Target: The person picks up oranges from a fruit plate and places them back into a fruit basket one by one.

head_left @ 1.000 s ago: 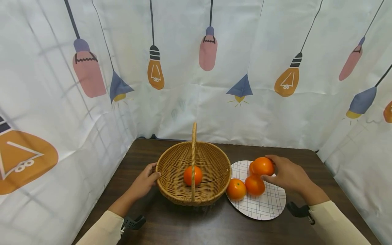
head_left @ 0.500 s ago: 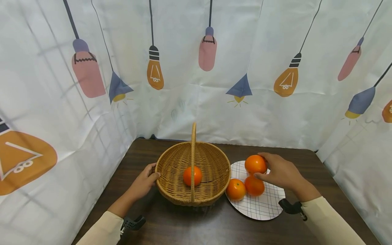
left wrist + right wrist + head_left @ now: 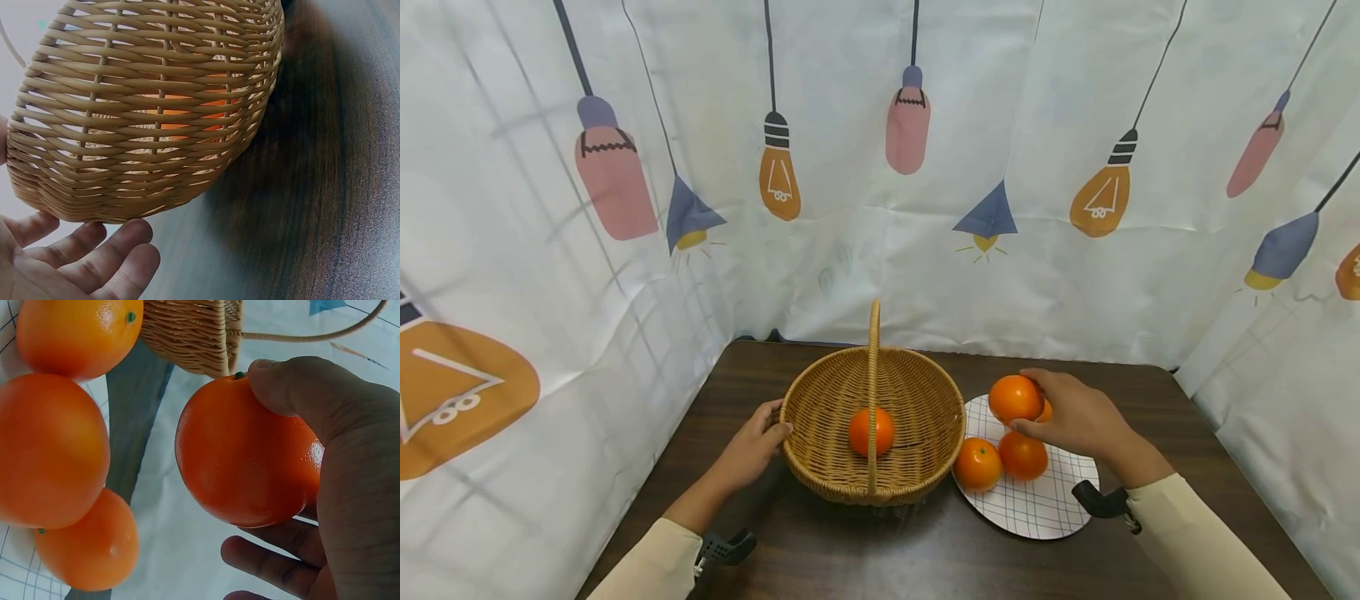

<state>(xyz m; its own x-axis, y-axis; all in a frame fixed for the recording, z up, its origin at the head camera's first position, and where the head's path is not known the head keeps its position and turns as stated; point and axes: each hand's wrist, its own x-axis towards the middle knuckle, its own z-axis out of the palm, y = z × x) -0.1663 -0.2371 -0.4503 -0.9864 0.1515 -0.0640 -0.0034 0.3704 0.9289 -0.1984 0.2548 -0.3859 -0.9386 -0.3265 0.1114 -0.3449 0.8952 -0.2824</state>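
Note:
My left hand (image 3: 751,446) holds the left rim of a wicker basket (image 3: 820,417); in the left wrist view its fingers (image 3: 103,259) lie against the basket's woven side. Inside the basket, partly behind the upright handle (image 3: 874,333), lies one orange (image 3: 859,432). My right hand (image 3: 1078,421) grips another orange (image 3: 1013,398) between thumb and fingers, raised above the plate (image 3: 1052,508). On that plate sit three more oranges: one at the left (image 3: 978,464), one in the middle (image 3: 1023,456), and one mostly hidden behind the held fruit (image 3: 1047,412).
Basket and plate stand side by side on a dark wooden table (image 3: 880,558), the plate close to the basket's right side. A white curtain (image 3: 850,250) printed with lamps hangs around the back and sides. The basket's handle arches high over its middle.
My right hand has moved left with the held orange, towards the basket, uncovering part of the orange behind. The left hand and basket have stayed in place.

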